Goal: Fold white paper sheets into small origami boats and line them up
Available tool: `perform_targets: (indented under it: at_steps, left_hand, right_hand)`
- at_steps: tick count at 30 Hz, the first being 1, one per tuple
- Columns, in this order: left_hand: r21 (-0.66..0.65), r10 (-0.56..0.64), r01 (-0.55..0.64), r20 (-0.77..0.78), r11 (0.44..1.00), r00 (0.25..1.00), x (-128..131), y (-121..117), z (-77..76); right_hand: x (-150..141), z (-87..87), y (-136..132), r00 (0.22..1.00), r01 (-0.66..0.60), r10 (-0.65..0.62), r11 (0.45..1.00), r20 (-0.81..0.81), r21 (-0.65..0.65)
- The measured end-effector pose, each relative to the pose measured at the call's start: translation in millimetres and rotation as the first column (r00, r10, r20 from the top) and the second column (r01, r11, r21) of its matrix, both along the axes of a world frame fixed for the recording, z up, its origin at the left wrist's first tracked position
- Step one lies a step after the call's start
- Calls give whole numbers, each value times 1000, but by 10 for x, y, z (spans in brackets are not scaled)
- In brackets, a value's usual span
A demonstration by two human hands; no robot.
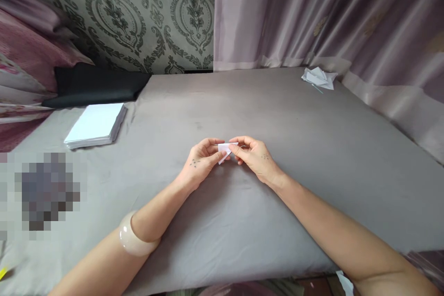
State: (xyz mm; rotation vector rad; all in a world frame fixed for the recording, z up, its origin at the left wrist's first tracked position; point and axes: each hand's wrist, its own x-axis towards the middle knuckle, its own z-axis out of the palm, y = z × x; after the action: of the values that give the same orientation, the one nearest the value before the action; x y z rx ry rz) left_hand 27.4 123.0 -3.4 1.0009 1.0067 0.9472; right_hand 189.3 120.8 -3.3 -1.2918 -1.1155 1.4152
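Above the middle of the grey-covered surface, a small piece of folded white paper [225, 147] is held between both hands. My left hand [202, 159] pinches its left side, thumb in front and fingers behind. On the right side, my right hand [255, 155] grips it the same way, with the thumb pressed on the paper's face. The paper has a roughly triangular outline with a point downward. Fingers partly hide its back and edges.
A thick stack of white paper [95, 125] lies at the left, by a black cloth [100, 84]. Folded white papers [319, 77] sit at the far right corner near the curtain [294, 14]. The grey sheet [194, 106] covers the surface. A pixelated patch hides something at the left.
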Motion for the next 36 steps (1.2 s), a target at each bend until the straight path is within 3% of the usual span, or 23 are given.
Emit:
perform_targets:
  at_steps: [13,27,32,36]
  left_hand:
    - [-18,-14,13,-64,1000,998,-20,24,-3]
    - [-2,21,-21,-44,1000,999,-28,38,2]
    - [-157,-100,121,138,980,985,-65,63,14]
    - [-199,-162,205,213,958,963,-87,61,38]
  right_hand:
    - [7,73,7,995,23,-33,994,-89,-110]
    - [-1,-8,40,999,50,-49,999,19,-22]
    - [23,13,32,999,-22,21,1000,35,19]
    - [41,48,22,992,-126,124,990,25,65]
